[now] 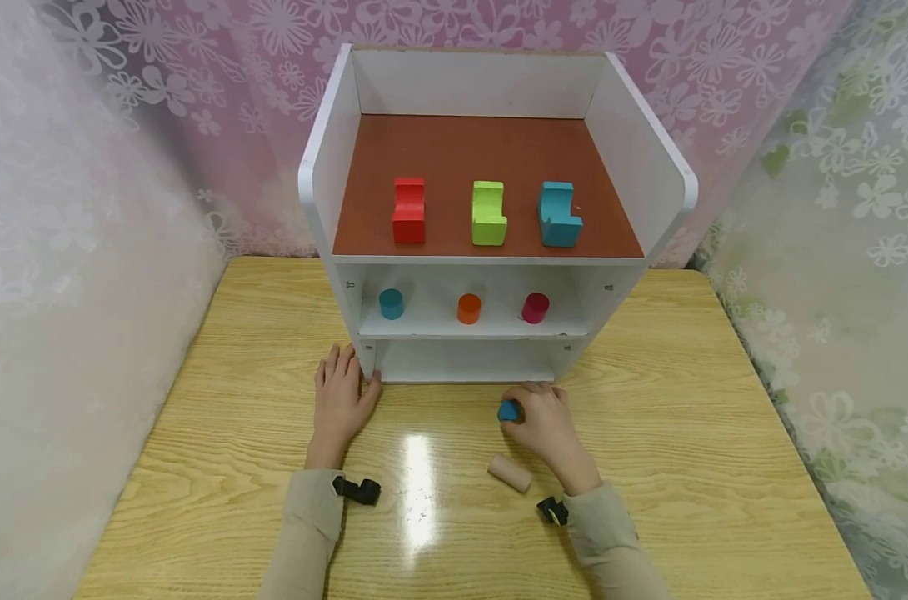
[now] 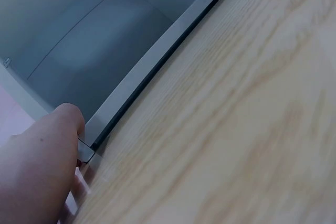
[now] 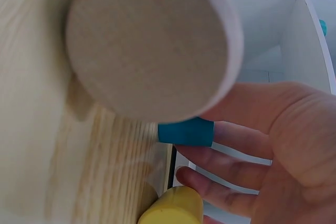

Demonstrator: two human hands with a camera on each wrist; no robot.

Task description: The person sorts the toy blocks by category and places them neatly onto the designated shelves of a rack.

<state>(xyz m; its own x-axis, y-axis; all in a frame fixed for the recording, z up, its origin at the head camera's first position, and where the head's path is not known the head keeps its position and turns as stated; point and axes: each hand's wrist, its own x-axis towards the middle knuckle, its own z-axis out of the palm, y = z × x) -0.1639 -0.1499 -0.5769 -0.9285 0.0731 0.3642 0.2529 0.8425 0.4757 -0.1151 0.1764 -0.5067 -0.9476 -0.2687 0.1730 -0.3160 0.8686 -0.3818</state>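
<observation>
My right hand is low over the table just in front of the shelf unit, pinching a small blue block between thumb and fingers. Close to those fingers, the right wrist view also has a yellow cylinder, which the hand hides in the head view. A plain wooden cylinder lies on the table below the right hand. The left hand rests at the bottom left corner of the white shelf unit, its thumb at the front edge and its fingers along the outer side. It holds nothing.
On the brown top stand a red, a green and a blue notched block. The middle shelf bears a teal, an orange and a crimson cylinder. Patterned curtains border the wooden table.
</observation>
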